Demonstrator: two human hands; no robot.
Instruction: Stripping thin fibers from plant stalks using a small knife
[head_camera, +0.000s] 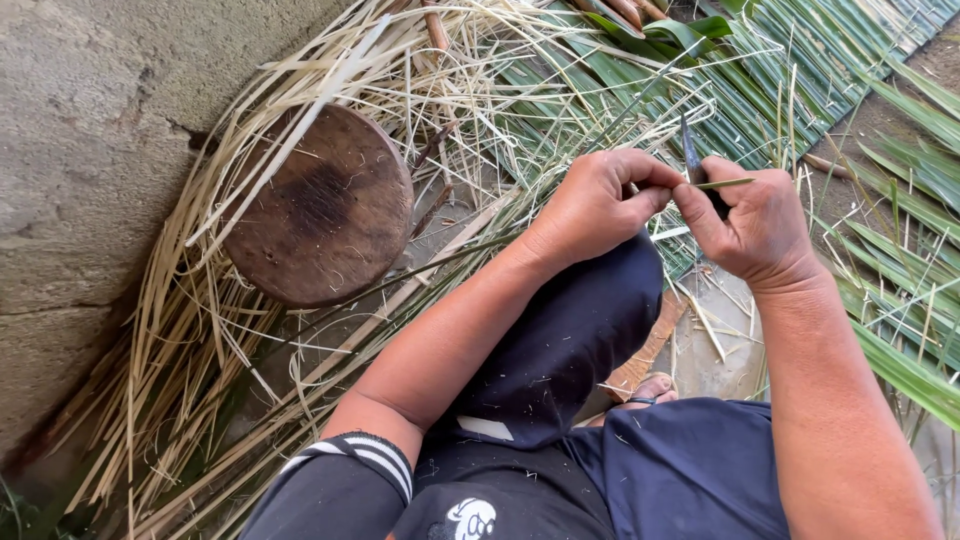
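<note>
A grey concrete wall (90, 150) is seen along the left side, and the ground (715, 365) below it is covered with plant matter. A wide spread of pale dried strips (200, 340) is heaped against the foot of the wall, and a bed of green palm leaves (800, 70) is laid across the upper right part of the ground. A round brown wooden stool (320, 205) is set tilted among the dried strips, just beside the wall.

Both forearms are stretched forward from the lower edge of the view over a raised knee in dark blue trousers (570, 340), and the hands are brought together above it, nearly touching. The left hand (598, 205) is curled into a loose fist with knuckles up, its thumb and forefinger pinched shut on the end of a thin leaf strip (725, 183). The right hand (755, 225) is closed around the handle of a small knife (692, 160), whose dark blade is pointed upward and away from the body. The strip is pressed between the right thumb and the blade, and its green end is seen sticking out to the right over the right hand.
</note>
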